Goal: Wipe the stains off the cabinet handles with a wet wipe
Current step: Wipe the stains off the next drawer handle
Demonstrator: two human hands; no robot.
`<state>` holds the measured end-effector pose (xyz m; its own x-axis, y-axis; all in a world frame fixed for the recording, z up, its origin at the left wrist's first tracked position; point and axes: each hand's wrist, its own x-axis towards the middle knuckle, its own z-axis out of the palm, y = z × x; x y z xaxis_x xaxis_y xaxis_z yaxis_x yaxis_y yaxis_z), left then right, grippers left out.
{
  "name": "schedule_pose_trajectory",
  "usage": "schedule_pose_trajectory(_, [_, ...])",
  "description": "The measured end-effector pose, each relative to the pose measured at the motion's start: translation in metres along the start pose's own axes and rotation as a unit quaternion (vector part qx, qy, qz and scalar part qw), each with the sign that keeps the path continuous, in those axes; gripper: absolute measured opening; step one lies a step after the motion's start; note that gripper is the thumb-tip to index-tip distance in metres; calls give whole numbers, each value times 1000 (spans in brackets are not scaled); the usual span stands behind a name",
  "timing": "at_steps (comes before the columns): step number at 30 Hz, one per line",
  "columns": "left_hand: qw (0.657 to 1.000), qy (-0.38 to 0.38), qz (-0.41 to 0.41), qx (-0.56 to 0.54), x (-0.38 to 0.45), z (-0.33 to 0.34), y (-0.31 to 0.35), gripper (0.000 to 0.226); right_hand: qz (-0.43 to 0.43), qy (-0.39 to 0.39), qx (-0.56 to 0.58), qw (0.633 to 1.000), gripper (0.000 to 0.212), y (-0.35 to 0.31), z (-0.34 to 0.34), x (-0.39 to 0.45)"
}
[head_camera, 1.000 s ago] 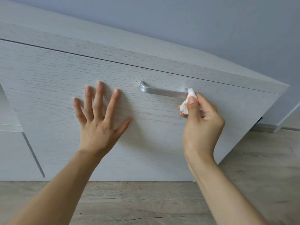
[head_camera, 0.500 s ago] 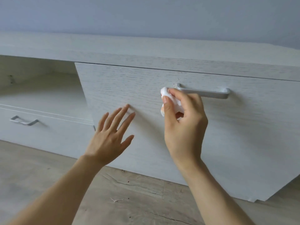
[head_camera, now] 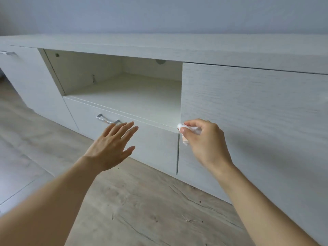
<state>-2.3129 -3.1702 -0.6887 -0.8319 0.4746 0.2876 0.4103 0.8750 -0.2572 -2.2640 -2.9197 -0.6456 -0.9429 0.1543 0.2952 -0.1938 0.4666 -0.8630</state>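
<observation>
Pinching wet wipe [head_camera: 184, 129], right hand [head_camera: 206, 144]

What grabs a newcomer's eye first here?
Two bare arms reach in from below: the right hand pinches a white wipe at the door's left edge, and the left hand hovers open before the drawer. Behind them sits an open shelf, with a metal handle on the drawer below it.

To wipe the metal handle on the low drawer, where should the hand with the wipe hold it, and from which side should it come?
Probably pinch the straight middle bar of the drawer handle through the wet wipe, coming from the front: the bar stands off the drawer on two end posts. The right hand holds the wipe, right of the handle.
</observation>
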Motion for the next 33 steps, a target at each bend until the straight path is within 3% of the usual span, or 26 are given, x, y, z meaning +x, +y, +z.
schedule_pose_trajectory(3, [1000, 0, -14, -13, 2, 20, -56, 62, 10, 2, -32, 999, 7, 0, 38, 15])
schedule_pose_trajectory(7, [999, 1, -31, -24, 12, 60, -122, 66, 32, -14, -48, 998, 17, -9, 101, 36])
schedule_pose_trajectory(15, [993, 2, -37, -110, 29, 139, -207, 72, 92, 32, 17, 995, 8, -15, 225, 70])
schedule_pose_trajectory(21, [982, 90, 30, -161, 36, 183, -227, 65, 99, 101, 56, 988, 10, -17, 285, 86])
schedule_pose_trajectory(26, [967, 131, 34, -217, 42, 201, -223, 67, 109, 161, 61, 979, 13, -9, 310, 86])
schedule_pose_trajectory(33, [967, 150, 32, -201, 43, 208, -221, 69, 88, 204, 112, 969, 17, 0, 334, 77])
